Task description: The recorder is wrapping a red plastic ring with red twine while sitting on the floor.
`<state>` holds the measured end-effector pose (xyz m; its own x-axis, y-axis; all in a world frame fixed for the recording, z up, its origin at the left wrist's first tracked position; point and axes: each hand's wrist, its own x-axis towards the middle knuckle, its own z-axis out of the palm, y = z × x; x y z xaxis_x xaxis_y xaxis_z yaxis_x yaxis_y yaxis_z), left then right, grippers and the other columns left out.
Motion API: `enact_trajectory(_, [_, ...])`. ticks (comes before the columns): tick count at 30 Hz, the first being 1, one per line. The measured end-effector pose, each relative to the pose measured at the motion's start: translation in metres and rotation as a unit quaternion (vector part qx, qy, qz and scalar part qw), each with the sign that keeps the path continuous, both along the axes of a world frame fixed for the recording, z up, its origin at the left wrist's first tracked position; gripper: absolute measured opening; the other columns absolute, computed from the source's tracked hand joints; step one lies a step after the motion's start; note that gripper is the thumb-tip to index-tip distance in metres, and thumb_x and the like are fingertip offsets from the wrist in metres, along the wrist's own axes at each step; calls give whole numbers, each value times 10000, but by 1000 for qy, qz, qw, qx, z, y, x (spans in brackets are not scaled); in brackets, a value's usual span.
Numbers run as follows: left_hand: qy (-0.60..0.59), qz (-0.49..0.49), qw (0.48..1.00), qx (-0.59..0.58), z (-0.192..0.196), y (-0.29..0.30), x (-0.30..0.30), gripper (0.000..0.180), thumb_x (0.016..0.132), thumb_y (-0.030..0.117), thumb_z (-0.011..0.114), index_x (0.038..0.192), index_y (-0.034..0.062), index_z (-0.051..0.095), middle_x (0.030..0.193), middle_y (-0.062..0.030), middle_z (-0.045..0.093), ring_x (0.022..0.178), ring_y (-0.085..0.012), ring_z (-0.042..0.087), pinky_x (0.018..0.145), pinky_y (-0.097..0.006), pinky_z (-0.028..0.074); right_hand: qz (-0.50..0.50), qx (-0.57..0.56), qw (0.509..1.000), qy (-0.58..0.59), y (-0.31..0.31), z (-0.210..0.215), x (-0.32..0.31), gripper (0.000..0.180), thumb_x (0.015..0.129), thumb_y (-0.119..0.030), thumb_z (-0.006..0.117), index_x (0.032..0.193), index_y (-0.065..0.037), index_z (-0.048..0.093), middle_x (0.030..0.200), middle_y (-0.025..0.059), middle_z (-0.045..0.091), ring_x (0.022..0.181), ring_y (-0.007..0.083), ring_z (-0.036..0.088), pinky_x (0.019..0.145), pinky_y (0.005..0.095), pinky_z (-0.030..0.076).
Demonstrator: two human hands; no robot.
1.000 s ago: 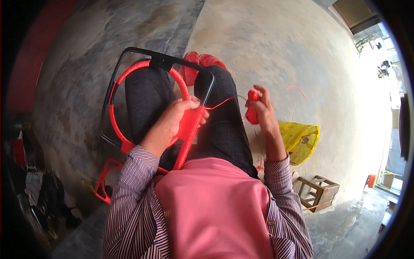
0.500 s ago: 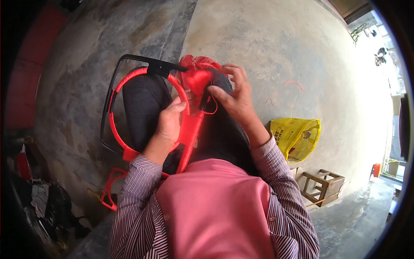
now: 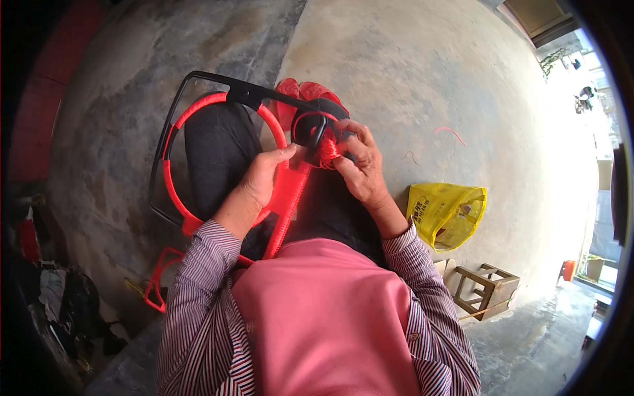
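Note:
A black metal frame point(image 3: 210, 77) with a round inner ring point(image 3: 171, 188), mostly wrapped in red cord, lies across my lap, tilted to the left. My left hand point(image 3: 257, 181) is closed around the ring's right side, thumb on top, beside a flat red-wrapped section point(image 3: 285, 188). At the frame's upper right corner, my right hand point(image 3: 363, 165) pinches a small bundle of red cord point(image 3: 328, 153), with fingers bent around it. A loop of the cord curves over the black bar there. The fingertips of my left hand are hidden beneath the frame.
A yellow bag point(image 3: 448, 214) stands open on the concrete floor to my right, near a small wooden stool point(image 3: 487, 290). Loose red cord point(image 3: 450, 134) lies farther off. At left are another red frame point(image 3: 156, 280) and dark clutter point(image 3: 72, 297). Red shoes point(image 3: 287, 105) show beyond my knees.
My right hand has come down and closed on the red cord bundle, which was blurred and higher before. The frame's upper right corner has shifted right, toward that hand. My left hand keeps its grip.

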<state>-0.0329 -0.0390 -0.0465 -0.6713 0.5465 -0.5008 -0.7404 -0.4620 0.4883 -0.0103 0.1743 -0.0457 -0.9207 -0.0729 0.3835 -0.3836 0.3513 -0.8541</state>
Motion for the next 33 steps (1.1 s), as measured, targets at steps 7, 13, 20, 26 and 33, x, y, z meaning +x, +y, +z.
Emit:
enact_trajectory(7, [46,-70,987,-134,5,0,-1,137,885,165,645,971,65,609,884,-101,677,755,-182,654,681,-302,524,234,-544,786,-177,27,61,49,173,836,-185,531,857,-20,486,780,178,596,679,252,566,819,441,475])
enact_trajectory(13, [56,-90,987,-123,17,0,-3,121,894,162,629,911,56,572,828,-160,667,675,-233,661,639,-321,529,102,-615,772,-124,80,87,74,497,838,-349,691,1145,-26,471,736,53,490,610,143,475,476,262,376])
enact_trajectory(20, [61,-101,985,-122,18,4,1,122,898,175,627,890,70,566,799,-150,668,647,-225,660,604,-315,526,26,-179,930,-320,-6,16,45,192,884,-77,601,1074,-43,602,786,33,643,792,109,637,716,266,481])
enact_trajectory(26, [39,-85,986,-141,25,6,0,307,912,319,635,1060,50,615,768,-97,667,623,-191,648,563,-303,519,64,-119,938,-320,8,56,58,156,795,-64,651,935,-61,581,633,8,596,688,132,616,646,277,484])
enact_trajectory(33, [38,-64,992,-104,-1,-7,-13,138,885,141,605,937,16,581,741,-155,642,599,-235,649,551,-335,538,-127,-275,898,-319,74,54,67,240,811,-84,571,1047,-40,580,779,66,647,617,107,594,502,243,462])
